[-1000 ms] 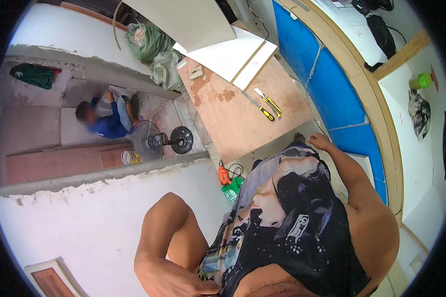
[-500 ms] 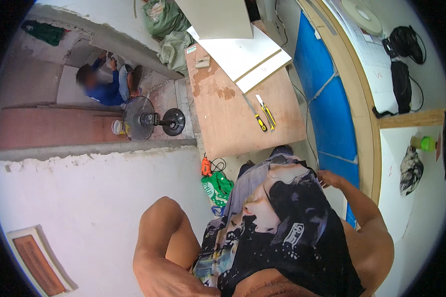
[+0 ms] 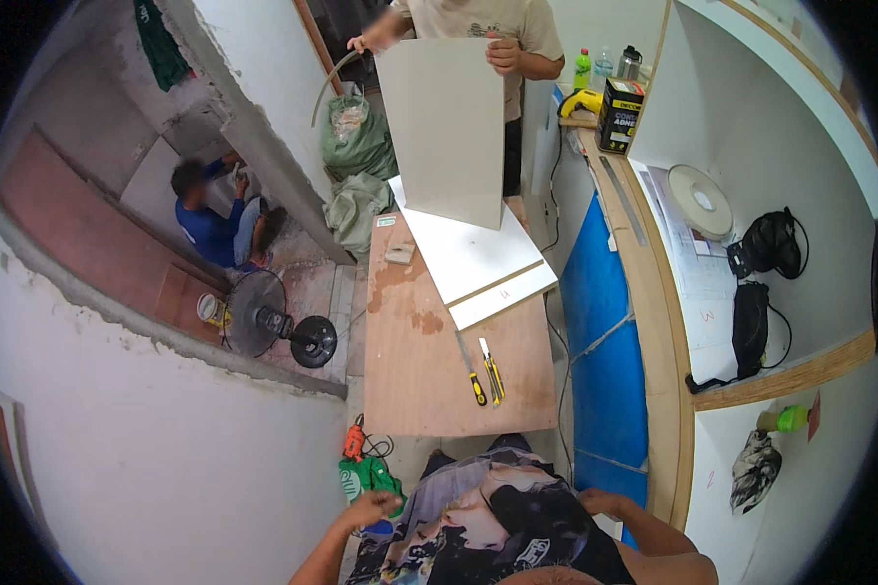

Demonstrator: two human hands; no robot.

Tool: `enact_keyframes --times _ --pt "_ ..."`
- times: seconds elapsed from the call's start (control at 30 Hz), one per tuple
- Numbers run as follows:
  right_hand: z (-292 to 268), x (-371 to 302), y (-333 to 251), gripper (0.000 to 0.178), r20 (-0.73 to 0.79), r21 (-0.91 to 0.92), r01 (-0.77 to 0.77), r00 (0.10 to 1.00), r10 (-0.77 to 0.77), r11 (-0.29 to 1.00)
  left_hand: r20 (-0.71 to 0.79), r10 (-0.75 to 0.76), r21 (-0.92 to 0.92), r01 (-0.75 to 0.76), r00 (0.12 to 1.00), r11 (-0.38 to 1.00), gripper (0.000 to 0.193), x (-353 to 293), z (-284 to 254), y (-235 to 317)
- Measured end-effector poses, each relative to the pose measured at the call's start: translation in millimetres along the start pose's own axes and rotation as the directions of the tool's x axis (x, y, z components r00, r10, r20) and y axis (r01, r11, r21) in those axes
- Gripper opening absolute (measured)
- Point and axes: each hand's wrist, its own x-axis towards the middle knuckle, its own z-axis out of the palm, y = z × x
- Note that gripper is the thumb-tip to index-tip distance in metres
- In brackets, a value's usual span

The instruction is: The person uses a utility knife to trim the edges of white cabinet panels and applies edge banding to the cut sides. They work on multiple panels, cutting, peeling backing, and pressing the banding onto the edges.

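Brown rectangular plywood table (image 3: 410, 380): its top serves as the dial, with the wearer at six o'clock. Step in hand, as judged, is holding and standing by: a co-worker at twelve grips a tall beige-grey rectangular panel (image 3: 439, 127) above the far end, and the wearer stands clear of it. Handling that panel would call for both hands, extended toward twelve. Panel condition: smooth, straight-edged, roughly upright; contact of its lower edge with the flat white rectangular board (image 3: 473, 249) cannot be confirmed. The board lies skewed toward one o'clock, a brown line crossing its near part. Patterned black-and-grey cloth shirt (image 3: 478, 522): at six. Green-and-white soft bag (image 3: 363, 476): at seven, partly behind the left hand (image 3: 373, 509), whose fingers are bent, nothing visible in them; full closure cannot be told. Right hand (image 3: 605, 502): at five, beside the shirt, fingertips unclear, state cannot be told. Yellow-and-black utility knife (image 3: 495, 375): near six, on the table, untouched
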Motion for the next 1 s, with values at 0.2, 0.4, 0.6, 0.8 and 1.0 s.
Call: enact_keyframes --times 0.2,0.4,0.6,0.8,1.0 --pt "7.7 -4.4 -41.2 0.048 -0.322 -0.501 0.084 0.906 -0.275 0.861 0.100 -0.214 -0.055 0.220 0.972 0.974 0.041 45.8 45.1 -116.6" --pt "5.8 -2.1 -66.1 0.051 -0.138 -0.444 0.395 0.857 -0.497 0.805 0.113 -0.242 -0.135 0.256 0.964 0.957 0.039 61.6 46.3 -141.2" --pt "15.4 3.7 -73.6 0.054 -0.103 -0.403 0.531 0.783 -0.613 0.746 0.130 -0.241 -0.145 0.258 0.962 0.955 0.036 69.7 39.7 -145.5" --pt "38.1 -15.1 -72.9 0.052 -0.154 -0.619 0.242 0.895 -0.418 0.747 0.127 -0.243 -0.163 0.262 0.962 0.951 0.034 74.7 41.0 -150.0" --pt "37.7 -26.6 -71.9 0.047 -0.050 -0.396 0.360 0.910 -0.411 0.845 0.129 -0.262 -0.163 0.282 0.956 0.946 0.032 93.0 36.1 -139.9"
